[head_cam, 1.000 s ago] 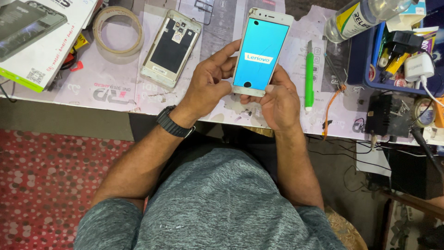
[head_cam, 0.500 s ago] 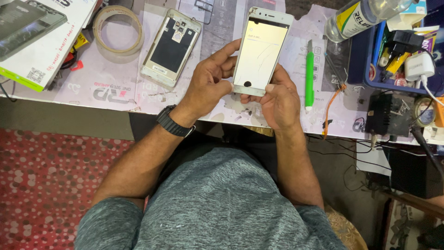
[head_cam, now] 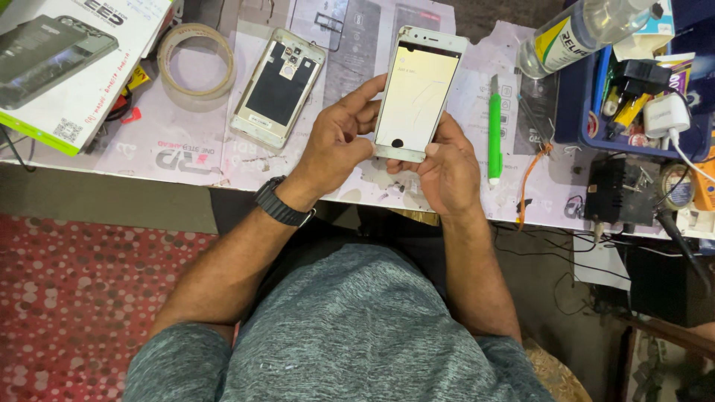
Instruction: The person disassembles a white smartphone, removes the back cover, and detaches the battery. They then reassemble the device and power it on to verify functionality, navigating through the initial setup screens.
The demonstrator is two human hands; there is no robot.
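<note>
I hold a white smartphone [head_cam: 415, 93] upright over the work mat, its screen lit pale cream with cracks across it. My left hand [head_cam: 335, 145] grips its left edge, fingers curled around the side; a black watch sits on that wrist. My right hand [head_cam: 445, 167] supports the bottom right corner, thumb by the lower edge. A separate phone back housing [head_cam: 278, 85] lies face up on the mat, to the left of my left hand.
A roll of clear tape [head_cam: 196, 61] and a white phone box [head_cam: 63, 56] lie at the left. A green tool [head_cam: 494, 130] rests right of the phone. Farther right are a bottle [head_cam: 585, 30], a blue tray of parts [head_cam: 633, 97] and a black charger [head_cam: 618, 190].
The phone's screen went from bright blue with a logo to a pale cream screen. Both hands kept their grip in nearly the same place.
</note>
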